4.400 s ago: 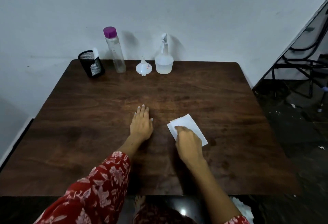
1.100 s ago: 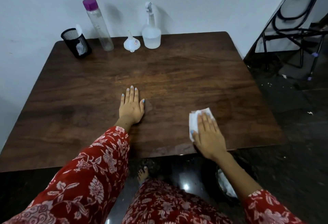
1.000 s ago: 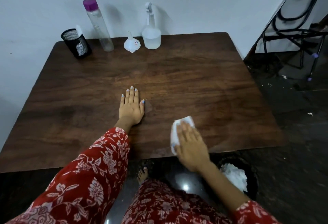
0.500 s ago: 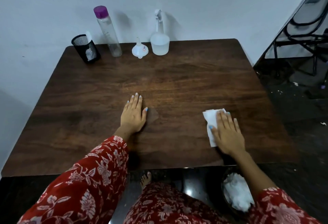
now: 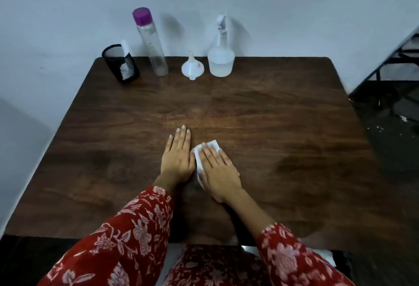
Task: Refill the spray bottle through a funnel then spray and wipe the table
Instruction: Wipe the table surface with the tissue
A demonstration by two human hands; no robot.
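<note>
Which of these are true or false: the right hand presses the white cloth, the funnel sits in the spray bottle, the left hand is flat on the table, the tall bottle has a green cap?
1. The right hand presses the white cloth. True.
2. The funnel sits in the spray bottle. False: it stands on the table beside it.
3. The left hand lies flat on the table. True.
4. The tall bottle has a green cap. False: purple.

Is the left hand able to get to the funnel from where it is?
Probably yes. The left hand lies flat on the table, and only bare wood lies between it and the funnel at the back.
</note>
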